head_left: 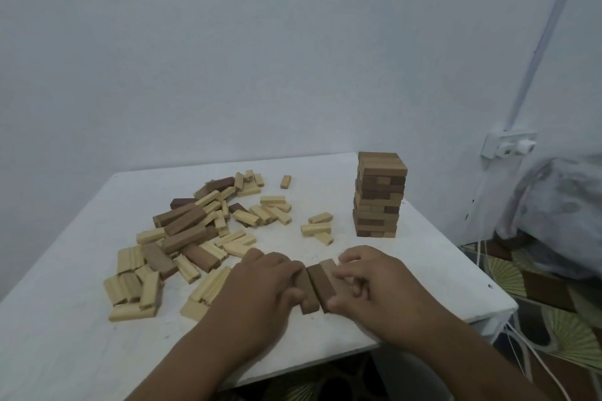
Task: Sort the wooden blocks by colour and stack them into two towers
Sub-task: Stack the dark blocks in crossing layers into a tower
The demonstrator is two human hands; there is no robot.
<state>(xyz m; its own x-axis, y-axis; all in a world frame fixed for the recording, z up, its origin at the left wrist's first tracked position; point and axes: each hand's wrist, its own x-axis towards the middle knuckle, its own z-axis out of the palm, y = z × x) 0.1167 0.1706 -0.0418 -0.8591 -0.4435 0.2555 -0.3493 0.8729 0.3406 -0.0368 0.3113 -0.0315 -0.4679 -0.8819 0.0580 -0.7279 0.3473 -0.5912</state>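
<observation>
Squaring brown blocks (321, 286) near the worktop (423, 238) front edge: left hand (260, 290) and right hand (374, 286) fingers pinch their sides (light, rigid, smooth wood; grip long faces).

Looks like a room at home, I'd say. I'm at a small white table (325, 179) in a corner of pale painted walls (195, 58). Wall socket (508, 144) with plugs on my right, crumpled cloth (560, 215) below it, fan-patterned floor covering (553, 329).
</observation>
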